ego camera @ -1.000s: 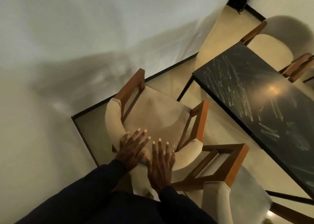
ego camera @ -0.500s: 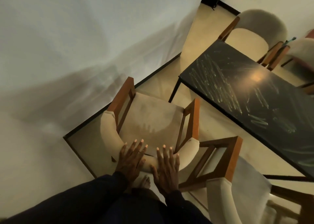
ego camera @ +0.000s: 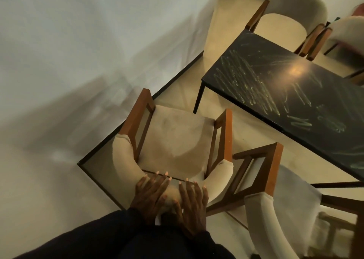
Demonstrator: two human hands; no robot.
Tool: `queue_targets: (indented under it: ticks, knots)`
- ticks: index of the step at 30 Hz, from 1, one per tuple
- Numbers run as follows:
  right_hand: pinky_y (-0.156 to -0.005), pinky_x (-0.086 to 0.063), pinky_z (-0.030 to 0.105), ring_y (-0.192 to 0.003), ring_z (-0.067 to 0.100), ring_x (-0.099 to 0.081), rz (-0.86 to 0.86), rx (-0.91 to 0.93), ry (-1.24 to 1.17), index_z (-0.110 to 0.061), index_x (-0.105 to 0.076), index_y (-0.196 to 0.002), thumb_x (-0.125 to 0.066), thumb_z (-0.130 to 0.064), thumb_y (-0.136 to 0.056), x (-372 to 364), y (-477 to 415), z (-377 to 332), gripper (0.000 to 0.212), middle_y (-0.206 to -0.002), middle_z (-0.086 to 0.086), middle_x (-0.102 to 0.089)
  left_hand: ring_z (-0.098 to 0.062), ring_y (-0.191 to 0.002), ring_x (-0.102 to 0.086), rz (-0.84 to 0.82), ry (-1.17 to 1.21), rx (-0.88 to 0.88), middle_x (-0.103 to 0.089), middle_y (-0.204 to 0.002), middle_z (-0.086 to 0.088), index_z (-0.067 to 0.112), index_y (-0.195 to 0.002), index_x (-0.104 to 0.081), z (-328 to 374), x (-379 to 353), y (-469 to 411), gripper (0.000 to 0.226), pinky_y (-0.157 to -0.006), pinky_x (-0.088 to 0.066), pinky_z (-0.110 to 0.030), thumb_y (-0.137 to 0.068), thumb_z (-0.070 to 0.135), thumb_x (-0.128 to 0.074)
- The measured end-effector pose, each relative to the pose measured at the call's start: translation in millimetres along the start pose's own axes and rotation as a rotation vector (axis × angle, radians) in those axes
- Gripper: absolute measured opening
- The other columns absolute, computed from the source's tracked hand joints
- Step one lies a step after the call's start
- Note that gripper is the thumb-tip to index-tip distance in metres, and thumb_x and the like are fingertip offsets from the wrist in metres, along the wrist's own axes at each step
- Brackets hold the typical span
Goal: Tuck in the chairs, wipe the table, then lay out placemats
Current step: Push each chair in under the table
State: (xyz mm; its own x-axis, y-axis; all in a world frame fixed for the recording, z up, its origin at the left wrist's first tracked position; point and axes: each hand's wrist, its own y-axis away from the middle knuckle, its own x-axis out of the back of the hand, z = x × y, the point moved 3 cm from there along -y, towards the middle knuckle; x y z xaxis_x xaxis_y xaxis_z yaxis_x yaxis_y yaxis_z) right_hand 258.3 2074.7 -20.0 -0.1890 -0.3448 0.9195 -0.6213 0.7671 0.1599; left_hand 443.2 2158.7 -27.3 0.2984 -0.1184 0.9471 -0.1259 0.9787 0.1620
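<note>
A wooden armchair with cream padding (ego camera: 173, 140) stands below me, its seat facing the short end of the black table (ego camera: 291, 93). The table top carries pale smeared streaks and a lamp's glare. My left hand (ego camera: 149, 193) and my right hand (ego camera: 193, 201) lie flat, side by side, on top of the chair's curved padded backrest, fingers straight and pointing toward the seat. A gap of floor separates the chair's front from the table's leg.
A second armchair (ego camera: 275, 209) stands right beside the first, along the table's long side. Two more chairs (ego camera: 291, 20) stand at the table's far side. A white wall (ego camera: 78, 52) with a dark skirting runs close on the left.
The view has shifted so the chair and table sit lower and more to the right. My hands keep their flat place on the backrest.
</note>
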Motion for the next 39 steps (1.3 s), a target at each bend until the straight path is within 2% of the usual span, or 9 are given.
queue_targets:
  ticks: [3, 6, 10, 12, 18, 24, 30, 34, 39]
  knots:
    - [-0.121, -0.029, 0.063, -0.152, 0.035, -0.043, 0.006, 0.036, -0.012, -0.024, -0.054, -0.155, -0.053, -0.063, -0.102, 0, 7, 2, 0.066, -0.165, 0.008, -0.046, -0.028, -0.149, -0.048, 0.032, 0.054, -0.038, -0.049, -0.163, -0.005, 0.02, -0.15, -0.061, 2, 1, -2, 0.072, -0.116, -0.035, -0.057, -0.099, 0.069, -0.05]
    - [-0.121, -0.029, 0.07, -0.156, 0.038, -0.037, 0.011, 0.007, -0.041, -0.021, -0.049, -0.159, -0.075, -0.051, -0.094, -8, -5, 7, 0.077, -0.169, 0.011, -0.04, -0.028, -0.15, -0.047, 0.031, 0.021, -0.116, -0.044, -0.166, -0.005, 0.023, -0.155, -0.054, -5, 11, -22, 0.066, -0.117, -0.031, -0.054, -0.108, 0.059, -0.026]
    - [-0.125, -0.02, 0.069, -0.161, 0.041, -0.025, 0.065, -0.022, -0.001, -0.018, -0.04, -0.164, -0.062, -0.053, -0.097, -6, -16, 0, 0.079, -0.174, 0.013, -0.028, -0.026, -0.157, -0.035, 0.036, 0.017, -0.133, -0.032, -0.172, -0.002, 0.028, -0.163, -0.039, -12, 11, -30, 0.06, -0.12, -0.024, -0.051, -0.106, 0.05, -0.036]
    - [-0.125, -0.019, 0.07, -0.162, 0.041, -0.02, 0.084, -0.032, 0.005, -0.017, -0.038, -0.165, -0.064, -0.051, -0.096, -7, -22, -7, 0.081, -0.176, 0.013, -0.023, -0.026, -0.159, -0.031, 0.041, 0.019, -0.153, -0.027, -0.174, -0.002, 0.029, -0.165, -0.033, -16, 13, -32, 0.064, -0.121, -0.023, -0.051, -0.105, 0.049, -0.038]
    - [-0.13, -0.005, 0.066, -0.165, 0.039, -0.007, 0.104, -0.08, 0.005, -0.016, -0.03, -0.169, -0.055, -0.05, -0.103, -9, -53, -49, 0.078, -0.179, 0.011, -0.01, -0.026, -0.161, -0.022, 0.024, 0.085, -0.098, -0.026, -0.174, -0.005, 0.024, -0.165, -0.035, -62, 35, -58, 0.064, -0.126, -0.016, -0.053, -0.103, 0.041, -0.039]
    - [-0.129, -0.006, 0.068, -0.166, 0.033, 0.002, 0.122, -0.071, 0.031, -0.019, -0.017, -0.172, -0.048, -0.05, -0.107, -19, -93, -82, 0.078, -0.18, 0.008, -0.001, -0.027, -0.163, -0.02, -0.011, 0.026, -0.125, -0.022, -0.176, -0.005, 0.022, -0.166, -0.032, -110, 56, -86, 0.065, -0.129, -0.008, -0.05, -0.105, 0.042, -0.039]
    - [-0.129, -0.011, 0.067, -0.166, 0.033, -0.006, 0.187, -0.153, 0.028, -0.017, -0.026, -0.17, -0.042, -0.046, -0.109, -27, -113, -109, 0.069, -0.179, 0.01, -0.012, -0.033, -0.161, -0.023, -0.089, -0.083, -0.306, -0.021, -0.175, -0.012, 0.018, -0.167, -0.025, -131, 58, -101, 0.072, -0.126, -0.028, -0.059, -0.107, 0.054, -0.04]
    - [-0.129, -0.012, 0.065, -0.165, 0.032, -0.012, 0.207, -0.212, 0.027, -0.027, -0.028, -0.169, -0.04, -0.044, -0.109, -30, -117, -123, 0.064, -0.178, 0.005, -0.019, -0.034, -0.163, -0.017, -0.114, -0.087, -0.449, -0.014, -0.177, -0.013, 0.015, -0.169, -0.023, -151, 62, -109, 0.071, -0.127, -0.025, -0.061, -0.107, 0.047, -0.04]
    - [-0.128, -0.011, 0.065, -0.165, 0.033, -0.013, 0.167, -0.316, 0.023, -0.035, -0.021, -0.17, -0.024, -0.049, -0.112, -32, -114, -130, 0.059, -0.176, 0.002, -0.025, -0.036, -0.159, -0.029, -0.229, -0.067, -0.526, -0.026, -0.174, -0.011, 0.018, -0.164, -0.038, -158, 68, -112, 0.064, -0.119, -0.039, -0.063, -0.106, 0.044, -0.039]
